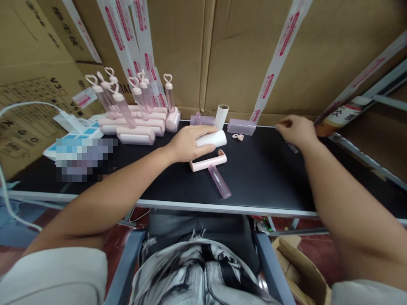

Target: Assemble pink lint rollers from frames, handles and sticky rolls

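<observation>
My left hand [188, 144] is wrapped round a white paper roll [218, 139] lying on its side, just above the dark table top. In front of it lie a pale pink curved frame [210, 162] and a clear pink tube [220, 182]. A small pink heart-loop cap [240, 137] rests to the right of the roll. Behind stands another white roll [221, 115] with a brown cardboard core, upright. Farther right, my right hand [295, 130] is closed at the back of the table, its fingertips mostly hidden. A small shiny thing [291, 147] shows beneath it.
Clear lilac cases [241, 126] lie along the back by the cardboard wall [241, 55]. Several pink rollers with heart-loop handles [127, 114] are grouped at the left, beside a white charger [71, 123]. A bottle [345, 114] stands at the right.
</observation>
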A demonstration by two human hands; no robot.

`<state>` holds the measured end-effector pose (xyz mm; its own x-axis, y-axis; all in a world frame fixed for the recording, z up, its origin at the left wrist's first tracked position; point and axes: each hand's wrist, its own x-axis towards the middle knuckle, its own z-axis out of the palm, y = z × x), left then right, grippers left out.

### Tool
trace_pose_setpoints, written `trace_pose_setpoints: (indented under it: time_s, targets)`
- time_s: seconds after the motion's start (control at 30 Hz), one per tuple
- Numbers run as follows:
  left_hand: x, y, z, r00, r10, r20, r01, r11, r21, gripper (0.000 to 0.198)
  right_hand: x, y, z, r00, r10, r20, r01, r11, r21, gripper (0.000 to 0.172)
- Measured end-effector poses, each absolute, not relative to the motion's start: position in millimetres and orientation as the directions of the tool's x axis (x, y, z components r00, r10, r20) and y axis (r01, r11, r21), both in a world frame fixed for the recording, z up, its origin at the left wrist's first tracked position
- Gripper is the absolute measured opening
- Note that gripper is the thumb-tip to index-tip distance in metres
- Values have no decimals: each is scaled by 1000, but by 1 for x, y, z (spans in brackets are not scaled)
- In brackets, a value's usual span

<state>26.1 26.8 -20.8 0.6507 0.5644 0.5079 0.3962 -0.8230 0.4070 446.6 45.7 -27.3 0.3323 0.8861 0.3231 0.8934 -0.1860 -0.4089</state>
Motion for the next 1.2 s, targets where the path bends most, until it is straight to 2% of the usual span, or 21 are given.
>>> trace_pose_setpoints:
  time_s: [0.07, 0.1, 0.13, 0.2, 0.27, 0.43, 0.57, 0.7, 0.9, 1.0, 1.1, 1.2]
  targets:
    - [25, 27, -22, 678, 506, 533, 348, -860, 374, 57, 409, 37, -31, 185, 910, 371, 858, 35, -512, 27]
    - [25, 27, -23, 687, 484, 543, 332, -873, 358, 56, 389, 30, -34, 24, 924, 382, 708, 254, -659, 37]
    - [25, 27, -24, 691, 467, 551, 321, -882, 345, 54, 371, 23, -37, -129, 906, 404, 508, 410, -757, 47]
    - [24, 27, -25, 706, 441, 554, 303, -895, 327, 52, 341, 7, -41, -342, 841, 420, 240, 510, -826, 61]
    - [25, 27, -26, 721, 423, 549, 288, -904, 317, 51, 323, -7, -42, -392, 806, 444, 138, 529, -837, 58]
    - [30, 25, -29, 745, 385, 544, 262, -920, 292, 53, 313, -18, -37, -385, 809, 443, 201, 542, -816, 38]
    - [31, 23, -29, 746, 385, 544, 271, -921, 281, 50, 311, -17, -37, -384, 811, 442, 180, 535, -825, 38]
    - [32, 23, -29, 707, 349, 615, 244, -937, 250, 49, 304, -21, -37, -351, 786, 509, 157, 585, -796, 38]
    - [31, 27, -31, 689, 346, 636, 222, -937, 269, 47, 300, -24, -35, -322, 750, 577, 273, 658, -702, 37]
    - [31, 27, -30, 701, 314, 640, 182, -947, 266, 46, 301, -24, -36, -339, 734, 588, 303, 678, -670, 31]
    - [32, 25, -29, 717, 295, 632, 150, -950, 273, 48, 301, -23, -37, -306, 706, 638, 376, 706, -601, 17]
    - [34, 25, -30, 707, 318, 632, 191, -946, 263, 49, 302, -23, -37, -278, 689, 669, 392, 718, -576, 19]
